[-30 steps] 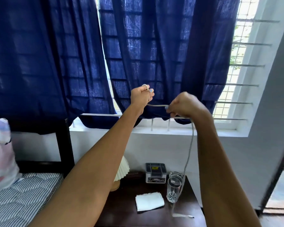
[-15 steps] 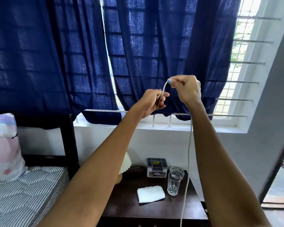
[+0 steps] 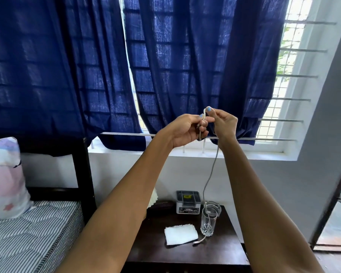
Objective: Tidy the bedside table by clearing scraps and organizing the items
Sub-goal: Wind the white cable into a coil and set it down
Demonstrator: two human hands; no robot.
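My left hand (image 3: 187,128) and right hand (image 3: 223,125) pinch the thin grey bendy cable (image 3: 211,170); it's light and floppy, so I hold near the loop.

Bedroom: bed (image 3: 34,233), pillow (image 3: 4,180), bedside table (image 3: 220,251), curtains (image 3: 185,66)

Navy curtains (image 3: 185,66) cover a bright barred window (image 3: 289,85).
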